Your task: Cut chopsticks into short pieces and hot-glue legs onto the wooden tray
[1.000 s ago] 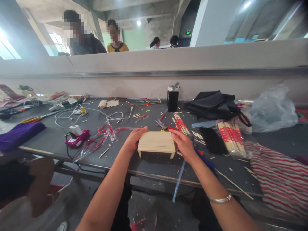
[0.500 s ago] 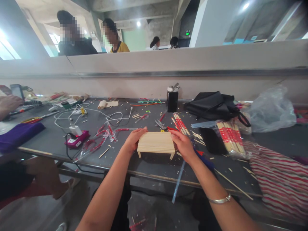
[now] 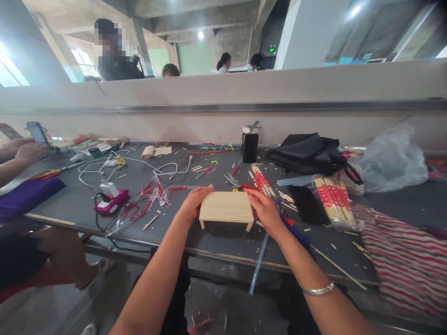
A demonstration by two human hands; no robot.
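At the table's [image 3: 223, 242] near edge, between the two hands, is the bench [image 3: 226, 207], a slatted wooden top on short legs; whether its feet touch down I cannot tell. The left hand [image 3: 195, 202] is closed on one end and the right hand [image 3: 266, 209] on the other, well apart, with the top spanning between them. It looks light and stiff along the slats, dry rather than slippery, but the joints are probably fragile. The ends of the top seem the best hold, with even, gentle pressure; the thin legs would likely snap or splay if squeezed, and pressing mid-slat might loosen the slats.
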